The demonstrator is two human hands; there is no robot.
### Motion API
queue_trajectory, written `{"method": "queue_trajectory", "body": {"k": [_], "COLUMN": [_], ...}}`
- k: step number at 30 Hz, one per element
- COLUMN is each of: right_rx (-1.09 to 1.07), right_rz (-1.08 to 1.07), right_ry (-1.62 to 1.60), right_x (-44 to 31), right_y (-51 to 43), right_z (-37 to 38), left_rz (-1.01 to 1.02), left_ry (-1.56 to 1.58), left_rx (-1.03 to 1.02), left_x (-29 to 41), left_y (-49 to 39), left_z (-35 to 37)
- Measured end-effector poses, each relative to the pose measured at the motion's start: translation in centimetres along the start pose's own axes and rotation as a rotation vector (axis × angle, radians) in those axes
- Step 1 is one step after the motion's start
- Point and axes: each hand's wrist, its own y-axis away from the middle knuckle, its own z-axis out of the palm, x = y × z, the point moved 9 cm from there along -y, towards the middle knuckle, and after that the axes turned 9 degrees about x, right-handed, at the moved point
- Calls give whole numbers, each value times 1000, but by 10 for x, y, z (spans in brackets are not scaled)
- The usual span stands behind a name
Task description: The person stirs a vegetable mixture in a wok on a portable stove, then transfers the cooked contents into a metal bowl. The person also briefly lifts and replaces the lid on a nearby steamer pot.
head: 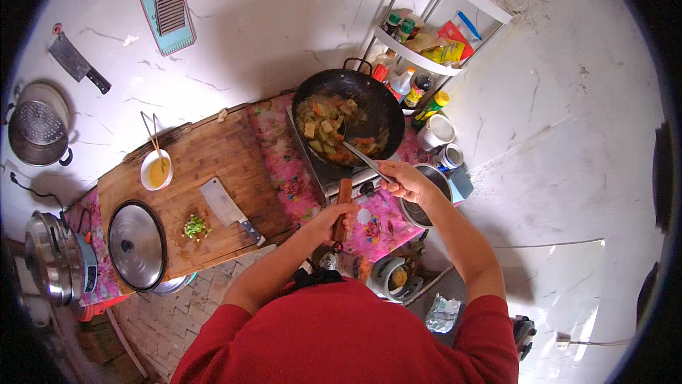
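My left hand (335,219) is closed around the brown wooden handle (342,208) of the black wok (388,112), which sits on a stove (318,171). In my right hand (407,181) is a metal ladle (365,159), its bowl down among the food. Chunks of stewed vegetables and pale cubes with orange pieces (325,131) lie in the wok, mostly on its left side. On the wooden cutting board (224,139) to the left are a cleaver (222,203), chopped green onion (195,228), a bowl of yellow liquid (157,171) with chopsticks, and a pot lid (137,245).
Right of the stove stand a metal pot (426,213), a white container (438,131) and a jar (451,156). A corner shelf (418,53) with bottles and packets rises behind the wok. An electric cooker (58,261) stands at the far left. Another cleaver (77,59) hangs on the wall.
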Motion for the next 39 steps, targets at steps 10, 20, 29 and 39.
{"method": "queue_trajectory", "body": {"k": [10,20,29,39], "right_rx": [-15,73,63,70], "right_rz": [-32,-73,-94,-108], "right_ry": [-210,-205,-167,-214], "right_x": [14,-30,-53,-86], "right_y": [6,45,57,84], "right_z": [-6,-27,-31,-20], "left_rz": [-1,122,143,153], "left_ry": [-35,-249,-184,-214], "left_rx": [105,309,323,321], "left_x": [-2,15,11,11], "left_y": [-2,15,8,9], "left_z": [-9,-3,-13,-12]}}
